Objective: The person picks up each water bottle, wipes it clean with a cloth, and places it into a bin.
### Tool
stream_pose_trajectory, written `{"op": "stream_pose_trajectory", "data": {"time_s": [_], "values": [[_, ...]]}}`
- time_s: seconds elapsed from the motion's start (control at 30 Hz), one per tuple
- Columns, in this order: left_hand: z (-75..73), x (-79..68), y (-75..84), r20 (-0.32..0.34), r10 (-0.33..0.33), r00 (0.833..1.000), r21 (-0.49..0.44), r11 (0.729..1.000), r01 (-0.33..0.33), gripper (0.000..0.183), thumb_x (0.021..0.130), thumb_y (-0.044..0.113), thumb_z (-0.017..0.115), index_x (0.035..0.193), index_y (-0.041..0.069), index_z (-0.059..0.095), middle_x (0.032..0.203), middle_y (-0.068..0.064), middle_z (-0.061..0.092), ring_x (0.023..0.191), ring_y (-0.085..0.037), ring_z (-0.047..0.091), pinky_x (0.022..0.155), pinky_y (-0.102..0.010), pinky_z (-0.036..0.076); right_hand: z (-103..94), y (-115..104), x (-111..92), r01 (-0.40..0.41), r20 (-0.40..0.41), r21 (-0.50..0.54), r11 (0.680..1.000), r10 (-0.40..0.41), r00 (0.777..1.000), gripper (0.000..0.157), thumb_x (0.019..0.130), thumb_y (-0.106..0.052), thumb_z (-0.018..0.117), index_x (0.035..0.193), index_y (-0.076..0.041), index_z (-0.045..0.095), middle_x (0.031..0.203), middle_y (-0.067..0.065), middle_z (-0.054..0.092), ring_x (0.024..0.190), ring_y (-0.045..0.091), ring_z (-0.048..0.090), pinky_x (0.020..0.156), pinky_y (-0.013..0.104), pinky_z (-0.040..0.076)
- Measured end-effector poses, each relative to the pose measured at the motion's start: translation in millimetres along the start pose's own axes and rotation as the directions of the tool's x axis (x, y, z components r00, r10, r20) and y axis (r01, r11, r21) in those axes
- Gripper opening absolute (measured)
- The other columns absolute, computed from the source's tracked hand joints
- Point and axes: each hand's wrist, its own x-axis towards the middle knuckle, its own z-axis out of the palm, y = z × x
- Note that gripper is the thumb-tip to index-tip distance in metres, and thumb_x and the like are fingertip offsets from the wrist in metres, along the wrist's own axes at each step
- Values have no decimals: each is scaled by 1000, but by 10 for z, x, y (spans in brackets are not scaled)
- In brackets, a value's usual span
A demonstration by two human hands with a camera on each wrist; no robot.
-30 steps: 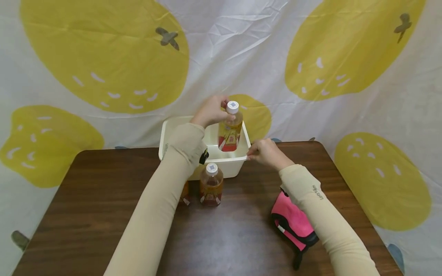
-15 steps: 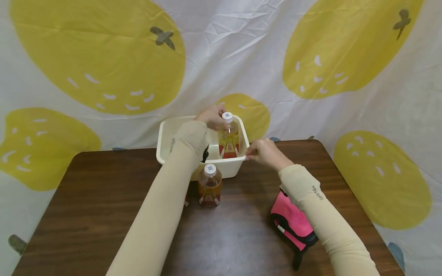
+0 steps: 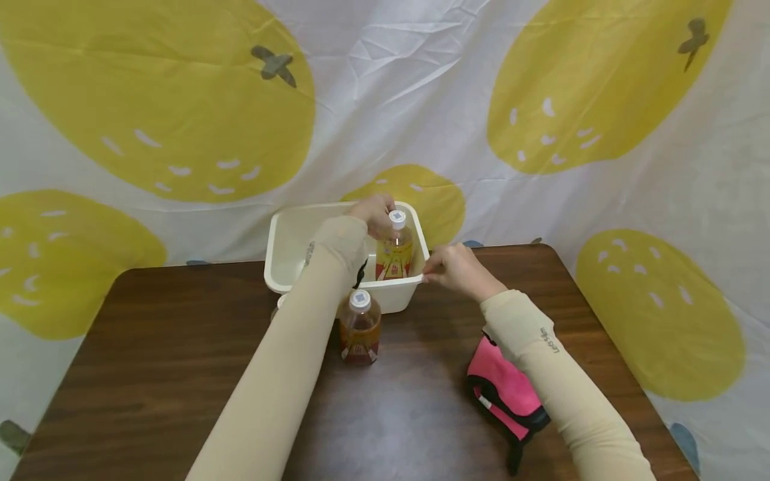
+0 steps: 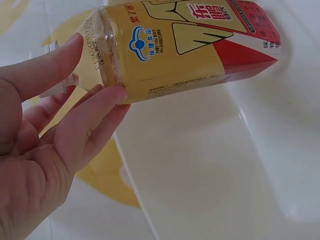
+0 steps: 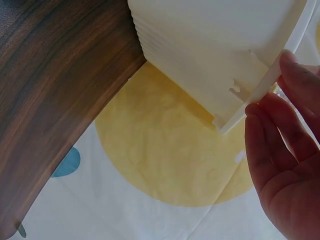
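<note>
With its thumb and fingers round the neck and shoulder, my left hand (image 3: 374, 214) (image 4: 50, 145) grips a drink bottle (image 3: 394, 257) (image 4: 175, 55) that has a yellow and red label and a white cap. The bottle stands in the right part of a cream plastic bin (image 3: 394, 298); whether its base touches the floor is hard to see. My right hand (image 3: 458, 268) (image 5: 285, 150) pinches the rim (image 5: 262, 90) of the bin at its near right corner. Just in front of the bin stands a second, similar bottle (image 3: 359, 331). Another bottle (image 3: 281, 302) is mostly hidden behind my left sleeve.
A pink and black pouch (image 3: 505, 381) lies under my right forearm on the dark wooden table (image 3: 150, 374). Behind the table's far edge hangs a white curtain (image 3: 409, 100) with yellow fruit prints, close to the back of the bin.
My left hand has lowered the bottle into the bin. The right hand keeps its pinch on the rim. The view has shifted slightly, and a cap now shows left of the left sleeve.
</note>
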Motion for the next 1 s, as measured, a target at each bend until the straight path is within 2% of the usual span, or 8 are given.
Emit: {"op": "stream_pose_trajectory", "data": {"time_s": [0.1,0.17,0.4,0.53,0.7,0.77,0.87,1.0], "values": [[54,50,-76,1,9,1000,29,1000,-9,51,57,11,85,91,6,48,86,-8,52,65,-21,58,56,-31,52,8,-15,-12,-4,2,-3,1000,4,1000,7,68,-10,78,73,-9,73,74,2,65,69,17,61,65,34,48],[57,-6,-68,6,16,1000,47,999,-17,50,56,14,86,89,9,48,84,-7,52,64,-19,57,55,-29,52,13,-19,-14,-5,3,-8,1000,5,1000,6,68,-10,78,73,-9,73,74,2,65,69,17,61,65,34,48],[-69,-923,561,67,-104,992,-11,994,105,35,69,-4,73,91,0,47,84,-7,51,65,-16,51,60,-25,49,-1,-36,0,4,-3,-13,1000,-4,1000,6,68,-10,77,71,-9,73,73,2,65,69,18,61,65,34,48],[-51,-896,534,87,-120,989,-34,992,124,36,71,-3,72,96,-1,47,88,-8,50,69,-17,51,63,-26,50,-6,-43,1,5,-2,-17,1000,-5,1000,6,68,-10,78,71,-10,73,73,1,65,68,17,61,65,35,48],[34,-420,131,131,-62,989,-34,997,67,44,65,3,77,97,6,47,92,-7,53,75,-20,55,63,-31,52,-2,-37,-6,12,-1,-15,1000,-12,1000,6,68,-11,78,71,-10,72,72,1,65,67,16,61,64,34,49],[44,-300,23,152,-31,988,-32,999,36,46,61,4,77,95,9,47,90,-5,53,74,-20,56,60,-32,52,0,-34,-6,13,2,-13,1000,-13,1000,6,68,-11,78,71,-10,72,72,1,65,67,16,61,64,34,48],[8,-482,164,147,-64,987,5,998,64,43,64,1,72,98,7,47,93,-6,54,81,-21,56,64,-34,52,3,-34,7,15,4,-14,1000,-15,1000,6,68,-11,78,71,-10,72,72,0,64,68,16,61,64,34,48],[-85,-989,543,134,-107,985,69,993,98,38,73,-2,63,107,3,46,103,-9,52,95,-23,53,77,-37,50,3,-38,21,22,0,-14,1000,-22,1000,6,68,-11,77,71,-10,72,72,0,64,68,16,61,64,34,48]]}}
